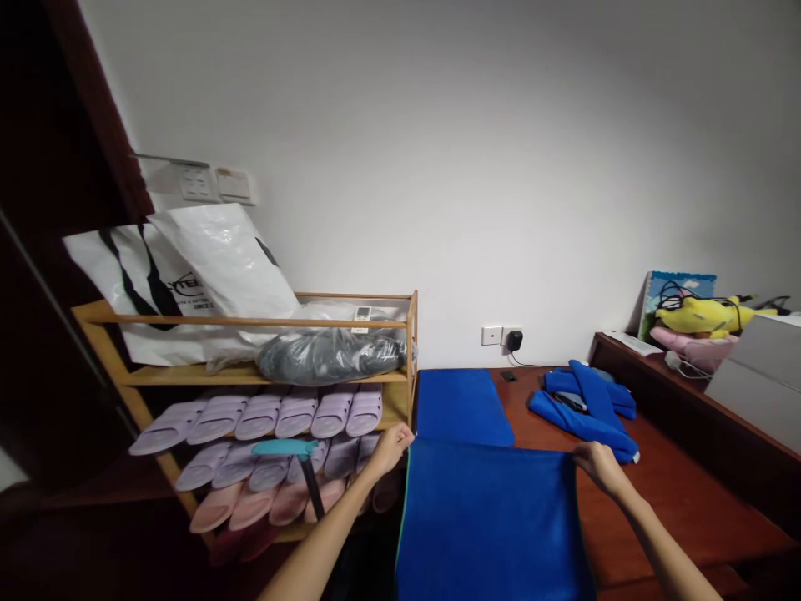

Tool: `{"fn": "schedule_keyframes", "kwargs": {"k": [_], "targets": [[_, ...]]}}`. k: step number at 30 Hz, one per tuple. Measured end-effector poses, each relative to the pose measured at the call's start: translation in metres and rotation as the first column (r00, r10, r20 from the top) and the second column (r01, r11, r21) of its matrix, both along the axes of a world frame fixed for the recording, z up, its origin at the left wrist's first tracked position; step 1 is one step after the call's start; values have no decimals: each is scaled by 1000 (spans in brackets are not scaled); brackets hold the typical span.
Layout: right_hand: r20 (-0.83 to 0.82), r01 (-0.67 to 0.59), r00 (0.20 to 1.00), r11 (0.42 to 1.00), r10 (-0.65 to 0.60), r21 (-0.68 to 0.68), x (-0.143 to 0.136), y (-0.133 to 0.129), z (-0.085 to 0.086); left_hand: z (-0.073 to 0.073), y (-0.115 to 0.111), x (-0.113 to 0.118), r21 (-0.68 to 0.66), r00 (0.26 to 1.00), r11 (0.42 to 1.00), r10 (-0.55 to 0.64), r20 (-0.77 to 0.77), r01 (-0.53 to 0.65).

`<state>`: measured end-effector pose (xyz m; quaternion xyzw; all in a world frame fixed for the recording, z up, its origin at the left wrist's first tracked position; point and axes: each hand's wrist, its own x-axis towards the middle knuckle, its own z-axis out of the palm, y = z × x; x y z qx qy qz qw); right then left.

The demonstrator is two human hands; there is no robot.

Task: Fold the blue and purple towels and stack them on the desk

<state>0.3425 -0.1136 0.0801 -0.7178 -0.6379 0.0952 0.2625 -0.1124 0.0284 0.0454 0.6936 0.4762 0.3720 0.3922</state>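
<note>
A blue cloth [491, 517] hangs spread out between my two hands, its lower part running out of view at the bottom. My left hand [394, 446] pinches its upper left corner, close to the shoe rack's post. At the upper right corner, my right hand [597, 463] is closed on the same cloth. Just behind it, a flat blue folded cloth [463, 405] lies on the reddish-brown wooden tabletop [679, 501]. Further right on the tabletop sits a crumpled blue cloth heap [585, 405] with something dark inside its folds.
A wooden shoe rack [410, 351] on the left holds several purple slippers [297, 413], pink slippers [216, 507], a white bag [219, 267] and a plastic-wrapped dark bundle [331, 357]. A black plug [514, 340] sits in the wall. A yellow plush toy [704, 315] lies on the right ledge.
</note>
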Motion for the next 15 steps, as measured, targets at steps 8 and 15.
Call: {"fn": "schedule_keyframes", "kwargs": {"k": [8, 15], "targets": [[-319, 82, 942, 993, -103, -81, 6, 9, -22, -9, 8, 2, 6, 999, 999, 37, -38, -36], [-546, -1, 837, 998, -37, -68, 3, -1, -26, -2, 4, -2, 10, 999, 1000, -20, -36, 20]]}}
